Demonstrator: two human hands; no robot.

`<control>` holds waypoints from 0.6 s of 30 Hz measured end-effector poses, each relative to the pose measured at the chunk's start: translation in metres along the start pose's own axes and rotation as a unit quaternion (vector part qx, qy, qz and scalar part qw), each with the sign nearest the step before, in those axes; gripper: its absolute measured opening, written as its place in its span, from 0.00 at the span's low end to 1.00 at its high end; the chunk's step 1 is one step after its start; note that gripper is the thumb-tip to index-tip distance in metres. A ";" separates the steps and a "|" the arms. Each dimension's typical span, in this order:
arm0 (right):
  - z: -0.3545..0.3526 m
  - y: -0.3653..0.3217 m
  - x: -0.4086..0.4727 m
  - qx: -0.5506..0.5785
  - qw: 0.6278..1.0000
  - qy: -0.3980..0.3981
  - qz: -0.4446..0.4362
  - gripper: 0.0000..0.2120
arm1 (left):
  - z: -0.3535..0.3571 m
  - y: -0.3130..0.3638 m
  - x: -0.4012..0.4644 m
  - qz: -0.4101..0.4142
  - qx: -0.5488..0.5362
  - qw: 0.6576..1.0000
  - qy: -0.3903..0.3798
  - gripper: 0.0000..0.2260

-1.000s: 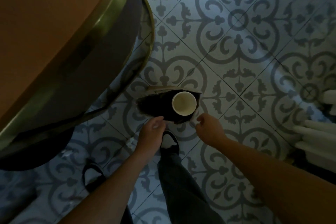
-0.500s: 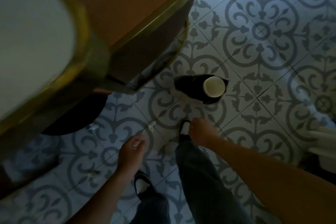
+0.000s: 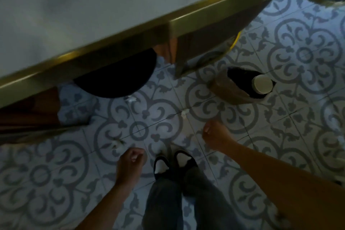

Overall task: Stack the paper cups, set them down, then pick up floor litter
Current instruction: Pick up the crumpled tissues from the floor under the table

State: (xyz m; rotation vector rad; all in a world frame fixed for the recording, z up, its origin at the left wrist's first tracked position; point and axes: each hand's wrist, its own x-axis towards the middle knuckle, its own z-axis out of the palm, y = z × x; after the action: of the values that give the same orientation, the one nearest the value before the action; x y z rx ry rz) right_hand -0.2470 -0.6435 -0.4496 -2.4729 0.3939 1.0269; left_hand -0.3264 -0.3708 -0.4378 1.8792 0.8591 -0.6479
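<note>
Litter scrap (image 3: 118, 144) lies on the tile floor (image 3: 280, 136), just ahead of left hand (image 3: 130, 162); another scrap (image 3: 184, 113) beyond right hand (image 3: 214, 136). Probably light, soft paper: pinch it anywhere. Both hands loosely curled, holding nothing. Cup stack (image 3: 262, 84) set down, well apart.

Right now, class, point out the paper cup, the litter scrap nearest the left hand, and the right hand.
Paper cup (image 3: 262, 84), head view: its open top.
Litter scrap (image 3: 117, 144), head view: middle of the crumpled bit.
Right hand (image 3: 214, 135), head view: the knuckles.
</note>
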 end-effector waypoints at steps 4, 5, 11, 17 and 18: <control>0.025 -0.009 0.013 -0.056 0.997 -0.023 -0.053 0.04 | -0.003 -0.039 0.004 -0.016 -0.017 0.999 0.045 0.08; 0.031 -0.012 0.019 -0.067 0.996 -0.020 -0.062 0.04 | -0.002 -0.048 0.006 -0.018 -0.017 0.998 0.049 0.06; 0.071 -0.021 0.064 -0.122 0.986 -0.023 -0.111 0.02 | 0.011 -0.091 0.047 -0.007 0.008 0.997 0.081 0.05; 0.121 -0.014 0.132 -0.169 0.973 0.012 -0.156 0.04 | 0.024 -0.114 0.128 0.032 0.012 0.995 0.090 0.06; 0.131 -0.011 0.145 -0.169 0.971 0.016 -0.170 0.05 | 0.026 -0.121 0.141 0.036 0.015 0.995 0.096 0.06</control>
State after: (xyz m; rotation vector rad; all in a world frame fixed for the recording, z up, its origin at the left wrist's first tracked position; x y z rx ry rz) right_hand -0.2216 -0.5833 -0.6340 -2.7266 -0.2120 0.9719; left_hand -0.3365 -0.3152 -0.6164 2.0135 0.9046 -0.4425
